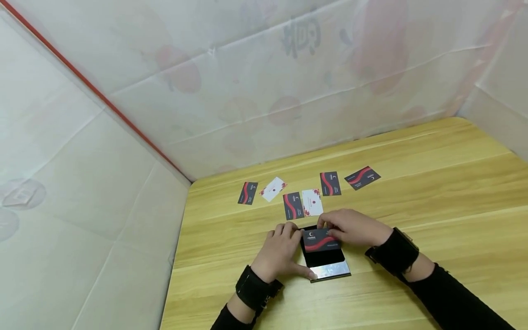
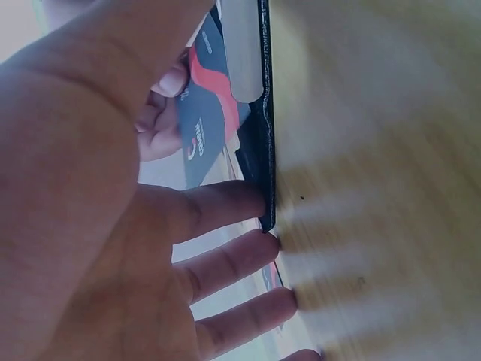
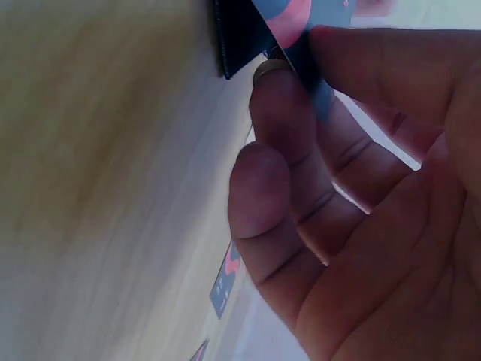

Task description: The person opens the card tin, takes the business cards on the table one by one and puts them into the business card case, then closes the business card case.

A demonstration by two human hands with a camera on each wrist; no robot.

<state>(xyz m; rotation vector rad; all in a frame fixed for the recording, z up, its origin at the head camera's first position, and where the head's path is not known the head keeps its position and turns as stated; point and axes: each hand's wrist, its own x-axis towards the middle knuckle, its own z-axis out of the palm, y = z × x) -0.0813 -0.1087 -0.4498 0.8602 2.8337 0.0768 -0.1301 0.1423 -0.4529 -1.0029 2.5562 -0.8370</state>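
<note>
dark cards loose on table: 4 (image 1: 248, 193) | white cards: 2 (image 1: 272, 189) | dark card in hand: 1 (image 1: 321, 240) | card case: 1, black w/ silver edge (image 1: 327, 266) | hands: 2, L (image 1: 280, 252) & R (image 1: 354, 228) | table: 1 (image 1: 433, 192)

Your left hand (image 1: 279, 250) lies palm down with its fingers straight and spread, the fingertips (image 2: 255, 252) pressed against the edge of what lies before it and the thumb stretched toward you along its near side. Your right hand (image 1: 354, 228) is curled, its thumb and fingers (image 3: 282, 105) pinching a thin edge between them. Both hands sit close together, nearly touching at the fingertips. Each wrist carries a black strap-mounted band (image 1: 255, 289), and each forearm is covered by a black sleeve (image 1: 458, 300) angled inward toward the centre.
</note>
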